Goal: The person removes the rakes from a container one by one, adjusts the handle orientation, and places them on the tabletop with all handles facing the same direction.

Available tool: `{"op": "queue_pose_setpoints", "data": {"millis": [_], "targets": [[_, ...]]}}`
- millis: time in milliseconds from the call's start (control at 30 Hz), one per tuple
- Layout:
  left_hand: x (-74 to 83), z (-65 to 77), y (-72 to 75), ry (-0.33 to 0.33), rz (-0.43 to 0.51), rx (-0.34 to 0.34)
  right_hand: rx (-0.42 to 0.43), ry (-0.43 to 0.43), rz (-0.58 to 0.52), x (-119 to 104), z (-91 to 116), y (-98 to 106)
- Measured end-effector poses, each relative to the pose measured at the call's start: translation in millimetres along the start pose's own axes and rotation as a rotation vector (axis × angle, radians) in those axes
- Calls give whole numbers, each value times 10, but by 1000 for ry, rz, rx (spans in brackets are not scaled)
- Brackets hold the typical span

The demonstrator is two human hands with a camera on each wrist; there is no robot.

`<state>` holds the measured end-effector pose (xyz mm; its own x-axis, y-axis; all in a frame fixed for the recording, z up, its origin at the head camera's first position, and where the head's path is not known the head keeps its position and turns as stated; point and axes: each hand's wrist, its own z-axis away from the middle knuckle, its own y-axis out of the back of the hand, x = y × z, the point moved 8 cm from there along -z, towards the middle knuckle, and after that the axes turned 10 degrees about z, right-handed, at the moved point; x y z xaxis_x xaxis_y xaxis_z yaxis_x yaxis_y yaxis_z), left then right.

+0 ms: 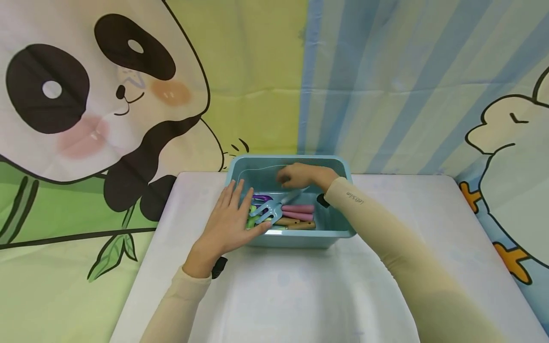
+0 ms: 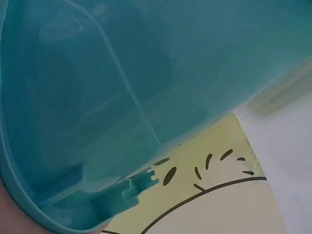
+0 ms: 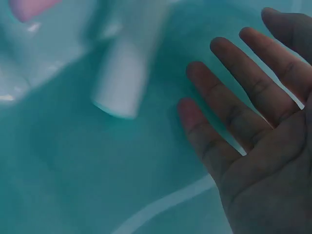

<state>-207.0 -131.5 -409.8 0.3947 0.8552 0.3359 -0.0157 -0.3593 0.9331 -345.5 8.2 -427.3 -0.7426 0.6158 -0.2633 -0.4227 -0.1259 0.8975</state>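
A light blue plastic bin (image 1: 287, 240) holds several small tools. My left hand (image 1: 233, 216) is at its left front rim, fingers spread and straight, gripping nothing. Inside the bin, my right hand (image 1: 302, 175) hangs near the back wall. The right wrist view shows its fingers (image 3: 231, 109) loosely extended with nothing held, close beside a blurred pale handle (image 3: 124, 80). A light blue hand fork (image 1: 268, 211) lies on top of the other tools. Under and around it are pink handles (image 1: 299, 208), tan handles (image 1: 301, 226), a purple tool (image 1: 261, 197) and a green piece (image 1: 250, 222).
The bin stands at the back of a white table (image 1: 291, 290), against a printed cloth backdrop (image 1: 257, 85) with a panda. In the left wrist view, the bin wall (image 2: 146, 63) fills most of the picture, with a notched bracket (image 2: 119, 195) at the rim.
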Motion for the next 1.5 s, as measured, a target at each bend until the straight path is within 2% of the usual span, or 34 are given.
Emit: {"op": "queue_pose_setpoints", "data": {"millis": [200, 367, 567, 900, 1167, 1500], "targets": [[0, -19, -2, 3, 5, 0, -85, -59, 3, 121, -104, -300], [-1, -8, 4, 5, 1, 4, -130, -80, -36, 146, -133, -400], [-2, -9, 18, -8, -2, 25, -222, -76, -98, 169, -130, -492], [5, -6, 22, -8, 14, 25, -259, -132, -254, 258, -47, -510], [8, 4, 29, -12, 11, 27, -320, -123, -289, 222, 27, -480], [12, -6, 26, -1, 21, 15, -288, -129, -326, 222, 160, -300]]}}
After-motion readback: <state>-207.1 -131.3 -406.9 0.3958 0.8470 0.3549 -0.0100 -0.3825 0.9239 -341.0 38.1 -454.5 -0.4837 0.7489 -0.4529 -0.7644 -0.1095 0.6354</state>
